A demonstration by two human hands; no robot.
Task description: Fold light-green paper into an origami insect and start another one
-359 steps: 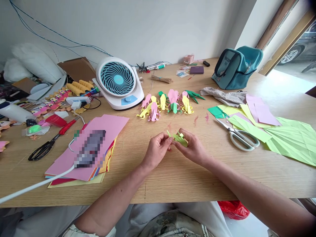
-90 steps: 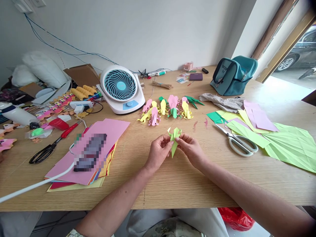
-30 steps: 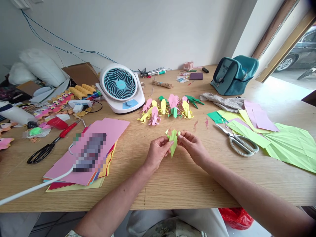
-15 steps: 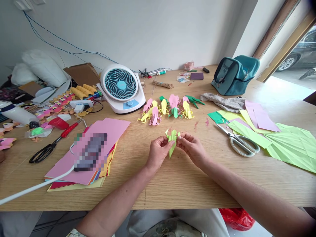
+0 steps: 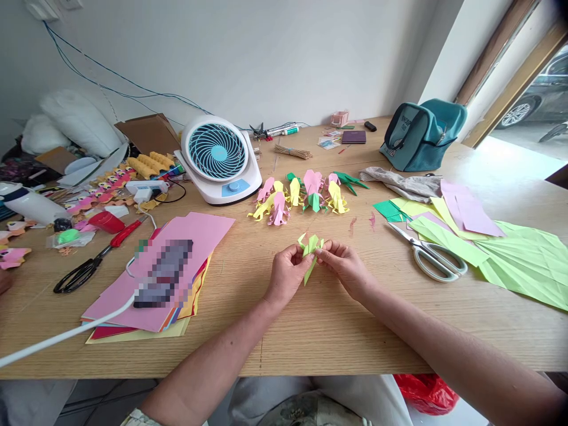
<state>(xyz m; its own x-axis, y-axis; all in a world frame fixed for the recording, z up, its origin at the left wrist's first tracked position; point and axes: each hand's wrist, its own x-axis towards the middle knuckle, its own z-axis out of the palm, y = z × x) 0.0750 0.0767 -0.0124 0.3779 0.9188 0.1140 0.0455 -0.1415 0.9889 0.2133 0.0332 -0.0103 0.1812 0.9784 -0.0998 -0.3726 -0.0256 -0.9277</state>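
With fingertips hiding its middle, the light-green origami figure (image 5: 310,245), forked on top and tapering to a downward point, is hanging just above the counter (image 5: 310,331), the left hand (image 5: 287,276) and right hand (image 5: 344,267) each pinching 1 side, whereas 12 seconds ago it was lying crosswise.

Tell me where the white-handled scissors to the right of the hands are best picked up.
Probably by the handle loops, from the near side: the scissors lie flat on the table, loops turned toward the person, while the blades point away to the far left alongside the green paper sheets.
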